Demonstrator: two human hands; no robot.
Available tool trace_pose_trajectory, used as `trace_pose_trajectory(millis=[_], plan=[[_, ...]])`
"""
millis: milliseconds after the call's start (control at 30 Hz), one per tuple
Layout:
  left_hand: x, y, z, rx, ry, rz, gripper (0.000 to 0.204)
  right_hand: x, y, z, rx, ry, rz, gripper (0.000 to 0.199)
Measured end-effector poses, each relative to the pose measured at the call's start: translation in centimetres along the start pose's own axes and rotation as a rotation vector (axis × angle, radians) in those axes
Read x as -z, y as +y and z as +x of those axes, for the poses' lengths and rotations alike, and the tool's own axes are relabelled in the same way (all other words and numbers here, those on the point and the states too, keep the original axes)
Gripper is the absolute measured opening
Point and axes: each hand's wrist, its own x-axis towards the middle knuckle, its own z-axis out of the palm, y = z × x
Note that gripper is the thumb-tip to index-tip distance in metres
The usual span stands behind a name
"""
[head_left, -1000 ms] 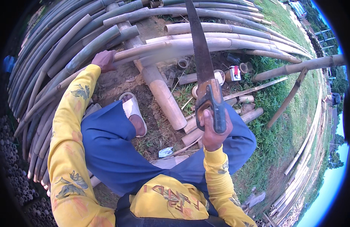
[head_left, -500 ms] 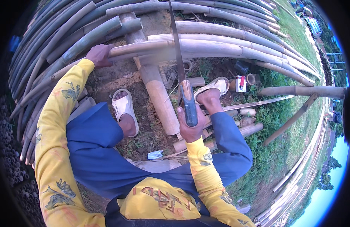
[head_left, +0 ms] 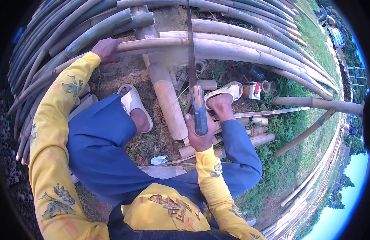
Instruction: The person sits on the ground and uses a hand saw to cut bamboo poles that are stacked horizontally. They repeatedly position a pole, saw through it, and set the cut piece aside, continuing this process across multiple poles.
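A long bamboo pole (head_left: pixel 155 44) lies across the far side in front of me, resting on a thicker bamboo log (head_left: pixel 166 90). My left hand (head_left: pixel 107 50) is closed around the pole, left of that log. In my right hand (head_left: pixel 200 134) is the dark handle of a handsaw (head_left: pixel 191 66), held between my knees. Its long narrow blade points away from me and crosses the pole just right of the log. A pale blur by the blade hides part of the pole's surface.
Many bamboo poles (head_left: pixel 249 36) are stacked at the far side and left. Short bamboo pieces (head_left: pixel 263 139) lie by my right foot. A red-and-white packet (head_left: pixel 255 90) sits nearby. At right, a raised pole (head_left: pixel 317 101) rests on a slanted prop (head_left: pixel 307 132).
The saw blade has turned a little clockwise and now stands straighter in view. My left foot has shifted and my left knee leans further right. Both hands keep their hold.
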Motion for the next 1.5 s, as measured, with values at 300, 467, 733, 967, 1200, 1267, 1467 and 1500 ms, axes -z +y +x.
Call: trace_pose_trajectory(millis=[300, 467, 733, 967, 1200, 1267, 1467, 1500], plan=[[0.2, -0.2, -0.5, 0.005, 0.008, -0.029, 0.055, 3.4, -0.1, -8.5, -0.187, -0.077, 0.007, 0.041], [-0.5, 0.4, 0.1, 0.001, 0.026, -0.006, 0.052, 0.5, 2.5, 2.5, -0.180, -0.065, 0.142, 0.021], [0.0, -0.3, -0.7, 0.009, 0.046, -0.004, 0.052, 3.5, -0.3, -8.3, -0.271, -0.071, 0.121, 0.050], [-0.6, 0.5, 0.5, 0.003, 0.082, 0.004, 0.052, -0.5, 3.4, 5.3, -0.132, -0.060, 0.157, 0.017], [-0.1, 0.1, -0.7, 0.028, 0.041, 0.001, 0.052, 2.7, 0.0, -7.8, -0.121, -0.021, -0.044, 0.038], [0.1, -0.2, -0.4, 0.029, 0.056, 0.012, 0.053, 4.5, -2.8, -11.9, -0.357, -0.044, 0.060, 0.045], [-0.3, 0.9, 0.0, 0.002, 0.054, -0.027, 0.057, 0.5, 4.2, 5.7, -0.180, -0.089, 0.187, 0.013], [-0.1, 0.7, -0.1, 0.010, 0.057, -0.031, 0.058, 0.3, 4.0, 6.5, -0.130, -0.089, 0.204, 0.013]])
